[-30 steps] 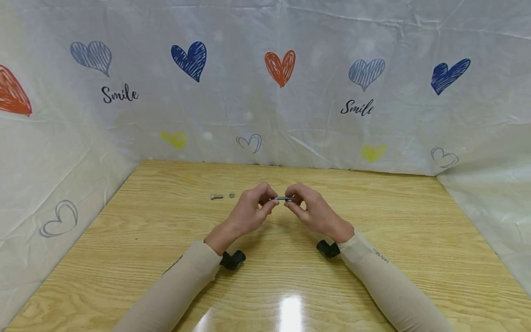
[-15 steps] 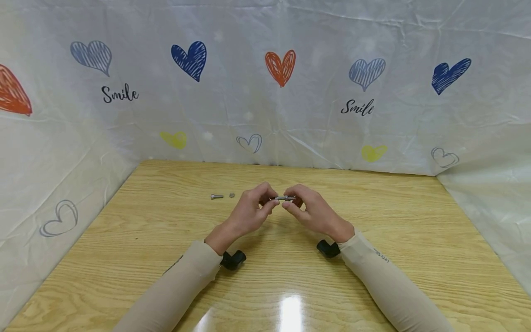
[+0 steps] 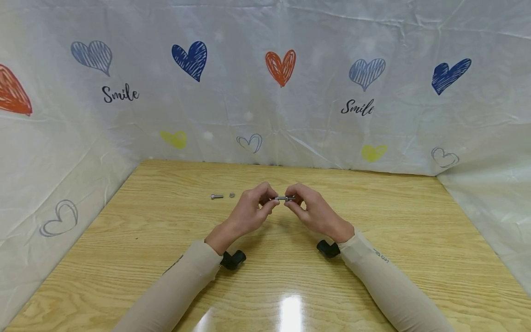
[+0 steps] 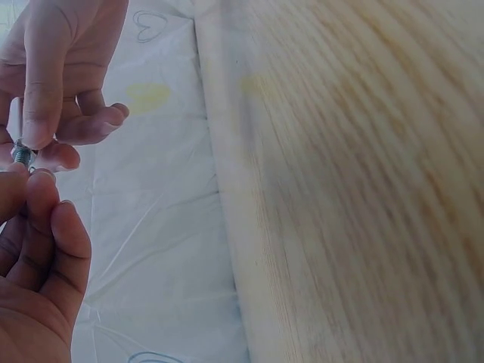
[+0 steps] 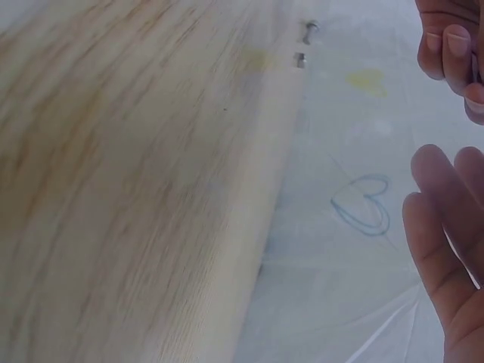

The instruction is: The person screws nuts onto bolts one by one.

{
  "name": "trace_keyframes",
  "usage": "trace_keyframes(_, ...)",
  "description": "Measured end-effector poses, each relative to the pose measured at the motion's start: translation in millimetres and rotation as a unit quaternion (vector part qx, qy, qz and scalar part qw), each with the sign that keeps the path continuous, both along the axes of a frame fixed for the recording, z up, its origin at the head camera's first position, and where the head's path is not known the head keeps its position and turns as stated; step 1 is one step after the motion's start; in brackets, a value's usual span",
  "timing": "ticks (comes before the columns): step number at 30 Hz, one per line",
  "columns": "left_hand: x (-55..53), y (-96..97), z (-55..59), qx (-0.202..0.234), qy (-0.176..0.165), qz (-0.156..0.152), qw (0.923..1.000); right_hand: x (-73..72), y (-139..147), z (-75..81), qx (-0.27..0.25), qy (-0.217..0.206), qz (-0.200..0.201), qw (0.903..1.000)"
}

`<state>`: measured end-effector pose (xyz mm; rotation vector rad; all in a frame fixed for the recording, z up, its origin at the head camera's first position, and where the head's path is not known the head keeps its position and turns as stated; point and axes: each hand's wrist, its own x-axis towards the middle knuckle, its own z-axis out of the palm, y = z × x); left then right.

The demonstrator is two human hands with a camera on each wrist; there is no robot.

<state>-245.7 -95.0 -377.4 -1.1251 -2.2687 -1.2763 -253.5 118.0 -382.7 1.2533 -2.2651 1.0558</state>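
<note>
Over the middle of the table, my left hand pinches one end of a silver bolt between thumb and fingers. The bolt lies level and points to the right. A small nut sits around its shaft, and my right hand pinches at it with thumb and forefinger. In the left wrist view some thread shows between the two hands; fingers cover the rest. The right wrist view shows only fingers of both hands, with the bolt mostly hidden.
To the left of my hands, a loose socket-head bolt and a loose nut lie on the wooden table. A white cloth printed with hearts hangs behind the table and along both sides.
My right fingers spread a little off the nut half a second ago and have closed back on it. The left hand stays in place with the bolt.
</note>
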Motion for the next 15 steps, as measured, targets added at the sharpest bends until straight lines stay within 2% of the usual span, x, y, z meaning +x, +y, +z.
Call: trace_keyframes(15,0.2,1.3,-0.4,0.002,0.006,0.001,1.0,-1.4,0.9,-0.1,0.016,0.001,-0.012,0.9998)
